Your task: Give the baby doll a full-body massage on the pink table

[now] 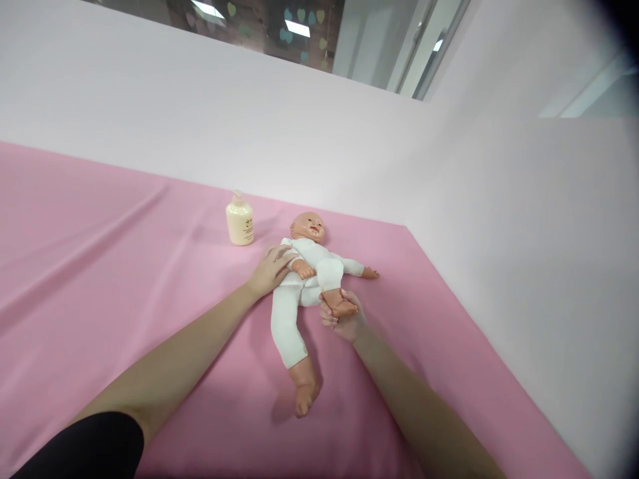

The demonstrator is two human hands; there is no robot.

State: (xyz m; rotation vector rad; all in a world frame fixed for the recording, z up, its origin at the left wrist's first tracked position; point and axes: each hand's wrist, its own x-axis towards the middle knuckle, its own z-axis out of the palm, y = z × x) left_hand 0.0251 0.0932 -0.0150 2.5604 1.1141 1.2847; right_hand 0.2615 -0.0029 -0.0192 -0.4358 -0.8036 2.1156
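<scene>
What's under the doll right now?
The doll lies on the pink sheet. The right hand cups its raised foot from below. Whatever lies beneath the torso is hidden.

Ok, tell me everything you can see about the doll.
The doll is a baby figure with a bald, plastic-looking head, hands and feet, dressed in a white suit that looks like cloth. It lies on its back on the pink sheet, head toward the wall, beside a cream pump bottle. One leg is stretched out; the other is bent up, its foot held by the right hand. The left hand rests on its arm and side.
</scene>
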